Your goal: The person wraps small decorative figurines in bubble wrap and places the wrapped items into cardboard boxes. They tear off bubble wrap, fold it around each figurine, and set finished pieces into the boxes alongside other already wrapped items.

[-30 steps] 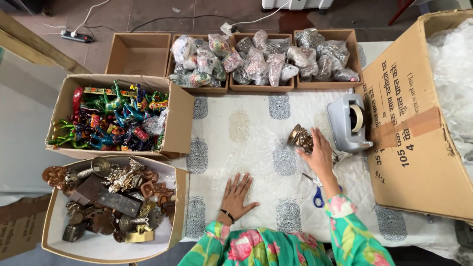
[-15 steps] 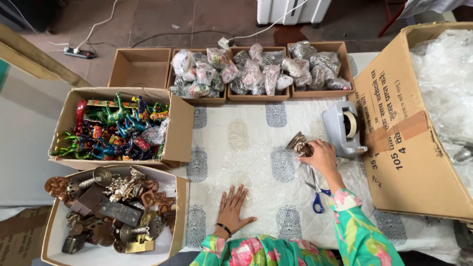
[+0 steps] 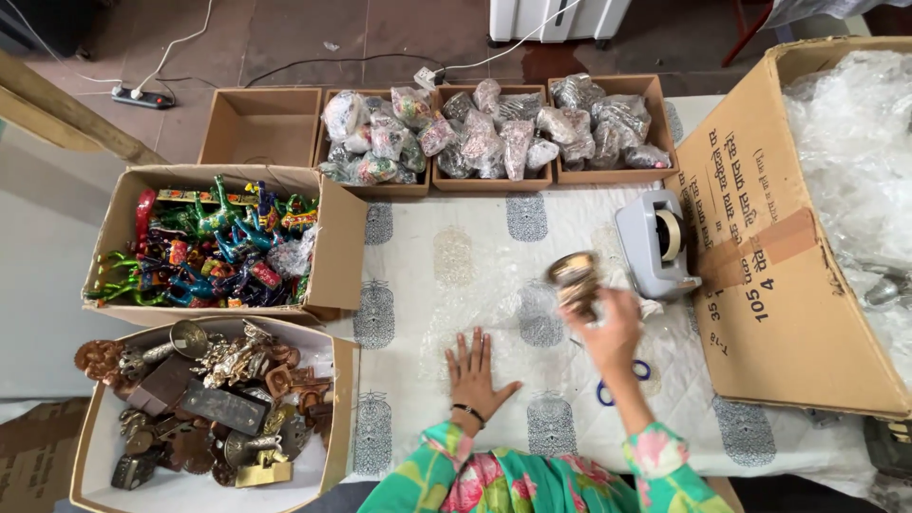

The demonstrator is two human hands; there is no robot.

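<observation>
My right hand (image 3: 608, 323) grips a small brass metal piece (image 3: 574, 273) and holds it a little above the white patterned cloth (image 3: 446, 256), just left of the grey tape dispenser (image 3: 655, 242). My left hand (image 3: 474, 370) lies flat with fingers spread on a sheet of clear bubble wrap (image 3: 494, 313) on the cloth. Blue-handled scissors (image 3: 622, 380) lie on the cloth under my right forearm, partly hidden.
Left: a box of colourful painted figures (image 3: 204, 247) and a box of brass metal items (image 3: 204, 404). Far edge: an empty carton (image 3: 258, 123) and three cartons of wrapped items (image 3: 494, 128). A big carton of bubble wrap (image 3: 826, 218) stands at the right.
My right hand has carried the brass piece towards me and slightly leftward over the bubble wrap. My left hand stays flat on the sheet.
</observation>
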